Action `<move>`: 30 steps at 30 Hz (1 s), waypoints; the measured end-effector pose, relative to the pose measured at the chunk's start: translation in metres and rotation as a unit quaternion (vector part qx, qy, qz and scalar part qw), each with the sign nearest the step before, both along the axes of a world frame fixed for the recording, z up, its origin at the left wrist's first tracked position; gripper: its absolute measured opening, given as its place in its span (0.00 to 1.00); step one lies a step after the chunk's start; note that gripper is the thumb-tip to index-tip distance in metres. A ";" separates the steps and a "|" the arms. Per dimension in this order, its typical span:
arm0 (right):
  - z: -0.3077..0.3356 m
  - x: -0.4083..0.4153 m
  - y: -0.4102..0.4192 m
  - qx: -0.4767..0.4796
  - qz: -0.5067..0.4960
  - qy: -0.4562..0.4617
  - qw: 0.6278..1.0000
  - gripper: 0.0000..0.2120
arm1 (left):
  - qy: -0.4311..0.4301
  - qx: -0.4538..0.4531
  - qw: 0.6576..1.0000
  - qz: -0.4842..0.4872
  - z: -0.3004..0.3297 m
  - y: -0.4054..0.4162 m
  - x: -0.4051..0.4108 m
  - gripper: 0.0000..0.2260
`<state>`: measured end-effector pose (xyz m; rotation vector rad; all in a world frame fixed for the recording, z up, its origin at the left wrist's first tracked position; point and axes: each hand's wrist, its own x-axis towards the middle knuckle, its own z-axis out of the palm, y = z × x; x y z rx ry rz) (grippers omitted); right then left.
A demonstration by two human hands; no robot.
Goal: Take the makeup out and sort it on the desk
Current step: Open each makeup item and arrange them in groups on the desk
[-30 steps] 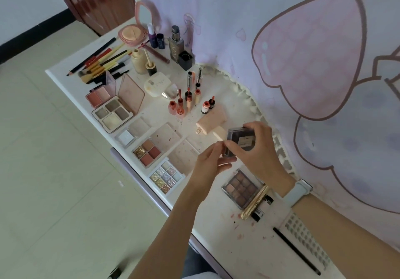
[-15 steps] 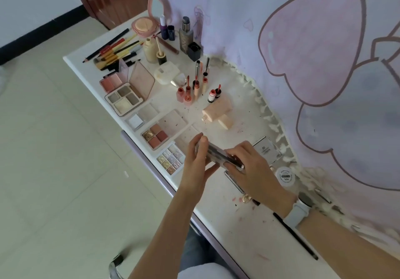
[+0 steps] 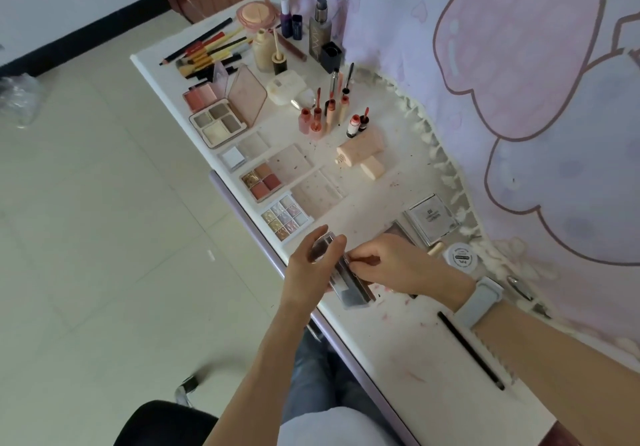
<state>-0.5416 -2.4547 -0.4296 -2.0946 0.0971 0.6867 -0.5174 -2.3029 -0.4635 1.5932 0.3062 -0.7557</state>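
Two hands meet over the desk's (image 3: 398,352) near edge, at about six o'clock from the rows of makeup. The left hand (image 3: 313,265) curls its fingers around a dark, clear-lidded palette (image 3: 349,284), gripping its left end. The right hand (image 3: 394,265), wrist in a pale blue watch (image 3: 479,302), pinches the palette's upper edge with bent fingertips. At eleven o'clock from the hands lies an open nine-pan glitter palette (image 3: 285,219), and beyond it a four-pan warm eyeshadow palette (image 3: 261,181). At two o'clock a silver square compact (image 3: 431,223) sits beside a round white jar (image 3: 462,257). At five o'clock a black pencil (image 3: 469,350) lies on the desk.
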 end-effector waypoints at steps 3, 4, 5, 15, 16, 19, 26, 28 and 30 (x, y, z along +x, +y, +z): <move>0.000 -0.005 0.002 0.042 -0.002 0.033 0.999 0.09 | -0.015 0.012 1.000 -0.011 0.000 0.003 -0.007 0.18; 0.000 -0.006 0.002 0.052 0.000 0.045 0.998 0.09 | -0.021 0.017 1.000 -0.012 0.000 0.004 -0.010 0.16; -0.001 -0.008 0.002 0.059 0.000 0.051 0.997 0.09 | -0.025 0.022 0.999 -0.010 0.000 0.005 -0.013 0.16; -0.010 -0.026 0.002 -0.022 -0.020 -0.001 1.000 0.07 | 0.011 -0.005 1.000 0.002 -0.001 0.004 -0.027 0.22; -0.010 -0.026 -0.001 -0.025 -0.020 -0.006 0.999 0.08 | 0.027 -0.032 0.999 0.006 -0.001 0.004 -0.029 0.23; -0.013 -0.024 -0.008 -0.077 -0.032 -0.036 0.996 0.08 | 0.065 -0.123 0.990 0.027 -0.003 0.005 -0.033 0.21; -0.021 -0.007 -0.008 -0.117 -0.062 -0.108 0.985 0.09 | 0.000 -0.033 0.991 0.133 -0.010 0.010 -0.026 0.16; -0.022 -0.003 -0.007 -0.129 -0.065 -0.117 0.983 0.08 | -0.073 0.076 0.990 0.097 -0.013 0.009 -0.023 0.16; -0.024 -0.001 -0.006 -0.145 -0.063 -0.124 0.980 0.08 | -0.153 0.185 0.970 0.035 -0.019 0.009 -0.026 0.22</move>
